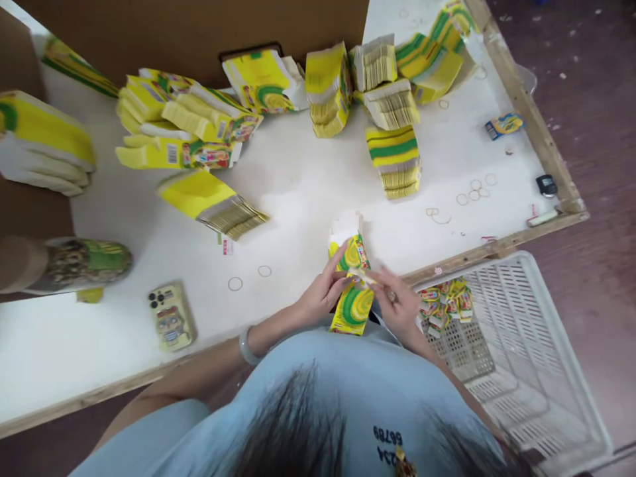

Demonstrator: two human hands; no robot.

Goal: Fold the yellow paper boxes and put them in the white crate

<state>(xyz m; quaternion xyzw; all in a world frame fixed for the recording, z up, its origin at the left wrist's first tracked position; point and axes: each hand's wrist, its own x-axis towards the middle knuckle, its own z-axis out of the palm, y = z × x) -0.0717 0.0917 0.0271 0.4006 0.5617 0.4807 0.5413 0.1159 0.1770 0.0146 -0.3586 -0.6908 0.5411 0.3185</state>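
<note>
Near the table's front edge, my left hand [323, 291] is closed on a yellow-green printed carton [354, 306], its fingers at the carton's middle. The carton's white end points away from me and its lower part hangs over the edge by my shirt. On the carton's right side is my right hand [399, 303], slightly blurred, its fingers bent round a small pale object [362, 275] that touches the carton. What that object is cannot be made out.
Bundles of flat yellow cartons [396, 162] line the back of the white table [298, 199]. A phone [170, 318] and a jar [84, 265] are at left, rubber bands [476, 189] at right. A white basket [536, 358] with small packets [447, 305] stands below the right edge.
</note>
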